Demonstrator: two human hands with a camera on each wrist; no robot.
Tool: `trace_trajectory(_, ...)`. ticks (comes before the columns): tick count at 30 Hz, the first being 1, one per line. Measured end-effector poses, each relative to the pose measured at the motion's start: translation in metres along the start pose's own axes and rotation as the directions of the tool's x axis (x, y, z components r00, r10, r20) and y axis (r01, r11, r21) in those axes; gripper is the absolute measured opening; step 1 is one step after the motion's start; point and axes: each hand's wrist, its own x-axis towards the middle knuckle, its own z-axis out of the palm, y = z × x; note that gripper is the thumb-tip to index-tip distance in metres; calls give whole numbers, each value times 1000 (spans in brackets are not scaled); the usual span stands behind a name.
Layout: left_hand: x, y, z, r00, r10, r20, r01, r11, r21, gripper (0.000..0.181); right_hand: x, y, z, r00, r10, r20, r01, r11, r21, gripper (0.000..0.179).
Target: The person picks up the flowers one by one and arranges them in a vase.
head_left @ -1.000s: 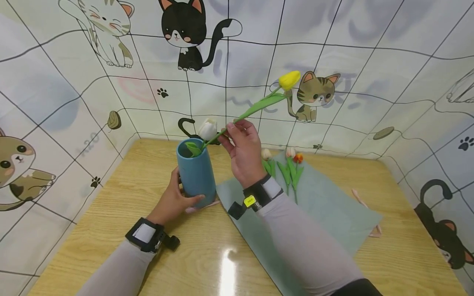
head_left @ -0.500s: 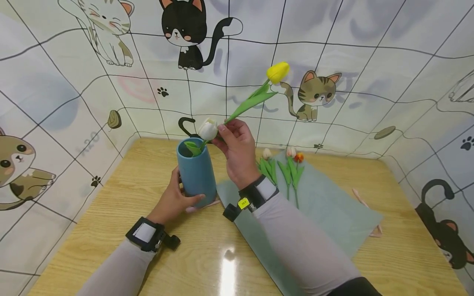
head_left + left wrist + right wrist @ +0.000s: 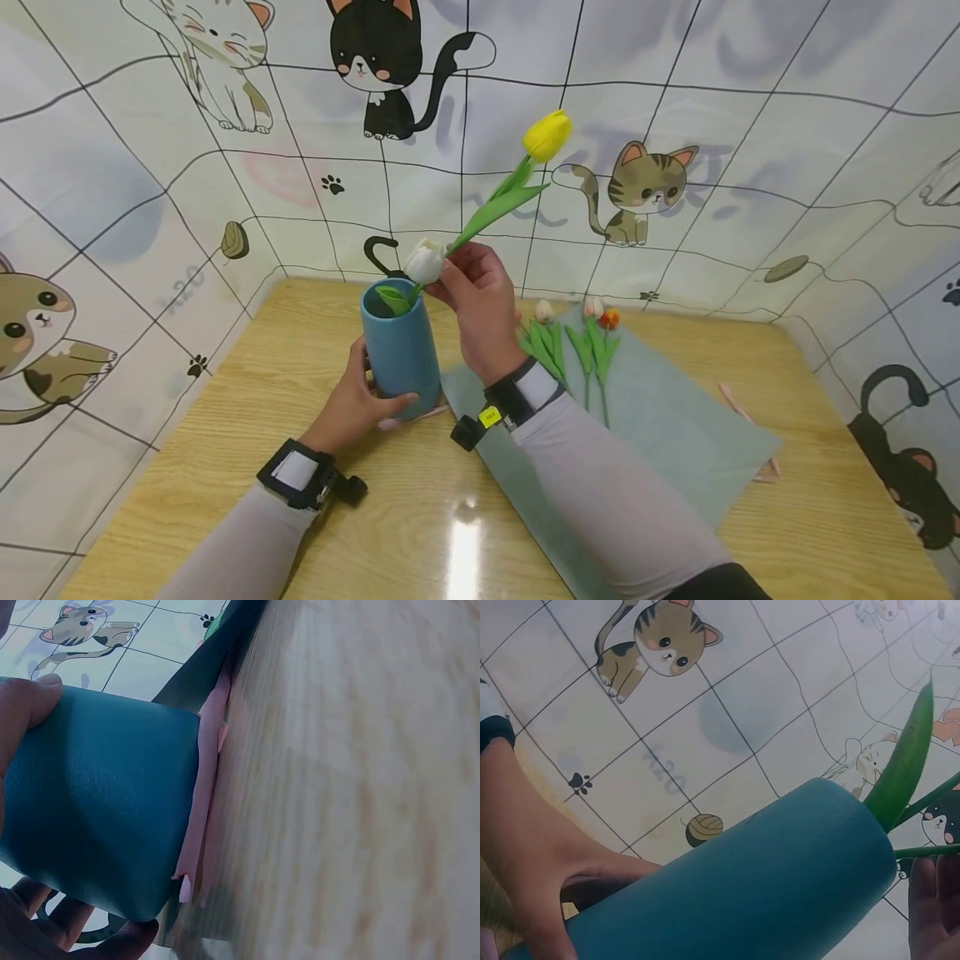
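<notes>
A blue vase (image 3: 401, 354) stands on the wooden table, tilted slightly, and my left hand (image 3: 360, 400) grips its lower part. In the left wrist view, thumb and fingers wrap the vase (image 3: 105, 795) from both sides. A white tulip (image 3: 424, 262) leans out of the mouth, one green leaf (image 3: 907, 757) at the rim. My right hand (image 3: 483, 304) pinches the stem of a yellow tulip (image 3: 547, 136) just above and right of the vase mouth. The yellow bloom points up and right, and its lower stem runs behind the white bloom toward the opening.
Right of the vase lies a grey-green wrapping sheet (image 3: 667, 417) with several tulips (image 3: 596, 342) at its far edge, pale and orange ones. Pink ribbon (image 3: 206, 772) lies by the vase base, and more ribbon (image 3: 738, 404) at the sheet's right. A cat-print cloth (image 3: 465, 125) rises behind the table (image 3: 360, 533).
My right hand has moved slightly left and the yellow tulip has swung left and become steeper, its stem lowered toward the vase. The left hand and vase have stayed put.
</notes>
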Motion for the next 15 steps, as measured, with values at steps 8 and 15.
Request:
trace_trajectory(8, 1, -3, 1, 1000, 7, -2, -7, 1000, -2, 118, -3, 6, 1, 999, -9, 35, 13, 995, -102, 19)
trace_trajectory(15, 0, -2, 0, 1000, 0, 2, 0, 1000, 4, 119, -4, 7, 1, 999, 0, 49, 13, 963, -268, 20)
